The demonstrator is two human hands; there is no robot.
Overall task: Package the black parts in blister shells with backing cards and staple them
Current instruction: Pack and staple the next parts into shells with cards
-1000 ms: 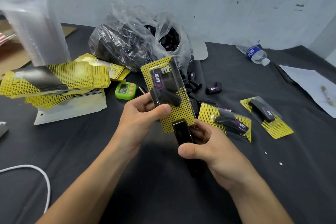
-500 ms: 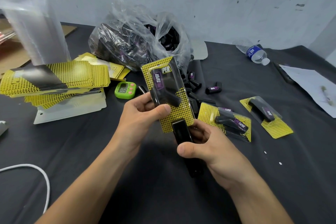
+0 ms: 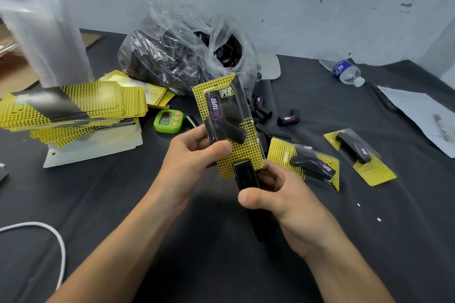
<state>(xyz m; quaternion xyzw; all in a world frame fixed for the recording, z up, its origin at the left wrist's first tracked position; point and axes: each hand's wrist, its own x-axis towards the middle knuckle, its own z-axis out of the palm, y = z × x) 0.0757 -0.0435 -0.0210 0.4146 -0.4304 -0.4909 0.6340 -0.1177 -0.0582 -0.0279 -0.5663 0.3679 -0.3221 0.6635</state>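
Now we staple the pack.
Our left hand pinches it above the bench; our right hand grips the stapler over its lower edge. Next, probably, one firm squeeze.

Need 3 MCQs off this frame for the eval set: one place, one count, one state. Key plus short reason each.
1. The green timer lies: A) beside the yellow card stack B) on the white paper C) inside the plastic bag
2. Finished packs lying on the table: A) one B) two C) four
3. The right hand: A) grips the stapler B) rests flat C) holds a bottle
Key: 1 A, just off the stack's right end. 2 B, both right of the stapler. 3 A, fingers curled round it.
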